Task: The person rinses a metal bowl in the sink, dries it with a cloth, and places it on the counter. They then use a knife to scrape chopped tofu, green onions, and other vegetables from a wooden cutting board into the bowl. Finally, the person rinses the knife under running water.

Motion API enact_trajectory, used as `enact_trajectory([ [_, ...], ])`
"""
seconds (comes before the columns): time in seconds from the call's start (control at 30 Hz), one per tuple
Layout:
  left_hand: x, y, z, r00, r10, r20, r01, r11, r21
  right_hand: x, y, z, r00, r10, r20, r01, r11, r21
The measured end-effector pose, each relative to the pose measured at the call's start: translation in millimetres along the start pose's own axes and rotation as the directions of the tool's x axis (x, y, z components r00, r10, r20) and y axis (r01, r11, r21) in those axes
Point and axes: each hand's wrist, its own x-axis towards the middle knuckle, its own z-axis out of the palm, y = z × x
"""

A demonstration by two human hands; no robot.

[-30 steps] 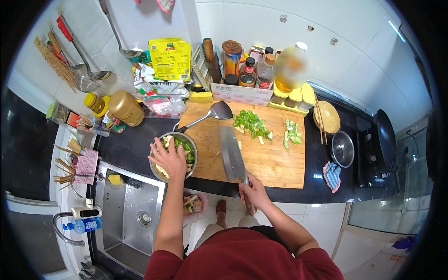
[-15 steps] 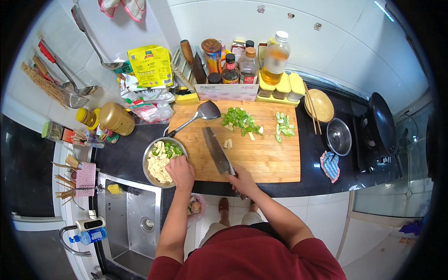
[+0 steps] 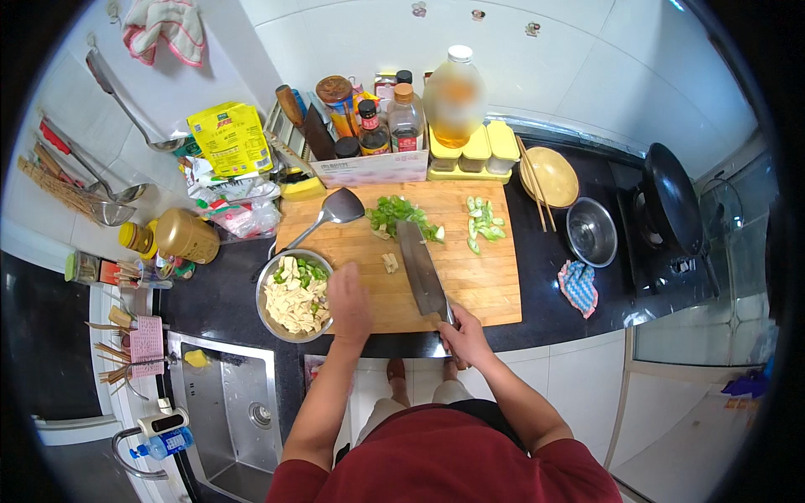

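Note:
My right hand (image 3: 466,339) is wrapped round the handle of a kitchen cleaver (image 3: 424,272). Its broad blade slants across the wooden cutting board (image 3: 478,293), the far end over the chopped green peppers (image 3: 390,211). My left hand (image 3: 348,300), smeared by motion, is above the board's left part, just right of a metal bowl (image 3: 267,317); its fingers cannot be made out well. Pale strips (image 3: 295,303) and green pepper pieces fill that bowl. A few pale strips (image 3: 390,263) lie on the board between my hands. Sliced green pieces (image 3: 484,225) form another pile at the right.
A spatula (image 3: 340,206) rests across the board's far left corner. Behind stand sauce bottles (image 3: 406,126), an oil bottle (image 3: 453,105) and yellow-lidded boxes (image 3: 475,147). Right are a yellow bowl with chopsticks (image 3: 555,176), a steel bowl (image 3: 591,233), a cloth (image 3: 579,287) and a wok (image 3: 673,197). A sink (image 3: 222,411) lies left.
My left hand has come out of the metal bowl and moved right over the board. The cleaver has shifted right, toward the chopped peppers. The whole view has turned slightly.

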Motion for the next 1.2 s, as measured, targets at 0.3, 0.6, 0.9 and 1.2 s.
enact_trajectory([
  [0.3,31.6,3.2,85.3,0.756,-0.652,0.055,0.628,0.747,0.216,3.7,-30.4,-34.7,0.946,-0.216,-0.24,0.062,0.851,-0.522],
  [0.6,52.7,35.6,97.4,0.956,-0.291,0.022,0.288,0.929,-0.232,31.3,-47.5,-55.3,0.976,-0.208,-0.064,0.105,0.706,-0.7],
  [0.9,148.7,-31.8,126.4,0.977,-0.105,0.187,0.13,0.983,-0.129,104.9,-64.0,-66.7,0.933,-0.358,0.03,0.199,0.444,-0.874],
  [1.2,99.4,-12.6,109.0,0.982,-0.015,0.189,0.053,0.979,-0.195,67.9,-45.2,-55.1,0.931,-0.341,0.127,0.27,0.415,-0.869],
])
